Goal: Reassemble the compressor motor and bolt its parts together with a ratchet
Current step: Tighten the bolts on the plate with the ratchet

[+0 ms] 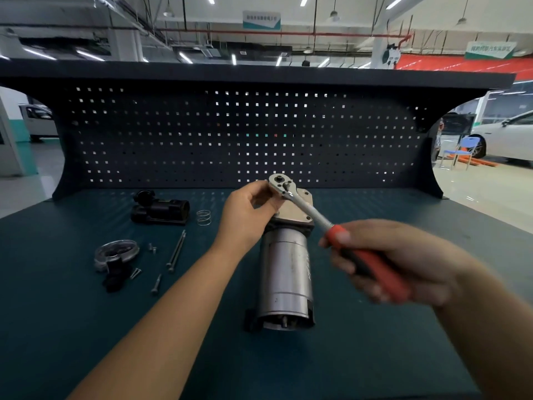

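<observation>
Teal bench [86,327], motor [284,272], black housing [160,210], spring [204,217], long bolts [176,251]

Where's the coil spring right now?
Head view, left of centre: the coil spring lies on the bench mat, between the black housing and the left hand, touching neither.

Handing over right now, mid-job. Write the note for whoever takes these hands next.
Hands: left hand holds the head of the ratchet against the end plate; right hand grips its red handle.
The motor lies on the bench, plate at its far end.
Done: plate mounted; the ratchet seems set on a bolt there.
Left: long bolts, short screws, spring, black housing and clear cover lie loose at left.
</observation>
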A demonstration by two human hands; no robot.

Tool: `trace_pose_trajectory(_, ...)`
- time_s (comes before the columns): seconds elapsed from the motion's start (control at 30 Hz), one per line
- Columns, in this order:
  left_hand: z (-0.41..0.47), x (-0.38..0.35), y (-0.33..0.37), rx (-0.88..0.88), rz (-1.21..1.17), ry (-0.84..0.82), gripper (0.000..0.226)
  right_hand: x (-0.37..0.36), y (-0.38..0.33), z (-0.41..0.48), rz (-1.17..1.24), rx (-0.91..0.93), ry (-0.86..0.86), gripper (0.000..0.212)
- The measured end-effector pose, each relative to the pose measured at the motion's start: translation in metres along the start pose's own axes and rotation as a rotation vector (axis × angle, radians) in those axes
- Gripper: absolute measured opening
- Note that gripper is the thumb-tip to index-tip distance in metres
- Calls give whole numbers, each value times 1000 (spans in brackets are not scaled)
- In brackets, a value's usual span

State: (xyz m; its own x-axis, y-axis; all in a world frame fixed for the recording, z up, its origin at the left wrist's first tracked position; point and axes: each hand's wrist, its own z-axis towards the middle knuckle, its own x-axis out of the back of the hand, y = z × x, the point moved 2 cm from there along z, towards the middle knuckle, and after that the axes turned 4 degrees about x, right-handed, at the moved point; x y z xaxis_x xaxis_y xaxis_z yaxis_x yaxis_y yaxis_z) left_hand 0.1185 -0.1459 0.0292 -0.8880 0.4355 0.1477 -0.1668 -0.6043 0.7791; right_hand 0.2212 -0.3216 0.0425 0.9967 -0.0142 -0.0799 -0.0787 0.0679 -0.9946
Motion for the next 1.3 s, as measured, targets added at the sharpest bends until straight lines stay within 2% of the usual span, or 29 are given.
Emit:
trace_pose_trajectory(0.07,-5,-4,-3,-19,46,97,30,-37,18,-1,151,-3,-17,26)
trace_pose_trajectory(0.17,-8,-13,-5,-31,94,248,27,-87,36,9,412,32,64,19)
trace_pose_trajectory(0.27,-11,-21,-7,-65,76,259,26,-116,44,24,664,138,101,11)
trace_pose_trajectory(0.4,-10,-23,-5,-115,137,276,23,-111,43,26,476,200,139,10)
trace_pose_trajectory(0.53,-6,-18,-2,-56,116,240,16,-83,38,13,421,112,56,17)
trace_pose_trajectory(0.63,-5,-14,1,-46,90,176,17,-33,32,0,203,9,100,27)
trace_pose_trajectory(0.73,-1,-8,3,-24,66,60,21,25,15,-5,-65,-51,134,30)
trace_pose_trajectory(0.83,3,-5,4,27,50,0,20,63,-1,-9,-119,-7,254,27)
trace_pose_trajectory(0.93,1,-3,4,21,53,-7,22,55,7,-10,-21,39,197,24)
trace_pose_trajectory(1.07,-9,-5,1,-55,122,71,27,-3,28,-13,170,53,31,19)
trace_pose_trajectory(1.2,-10,-11,-2,-18,97,217,21,-83,44,-2,472,91,109,23)
trace_pose_trajectory(1.3,-10,-16,-2,-22,72,217,24,-118,51,18,666,139,154,20)
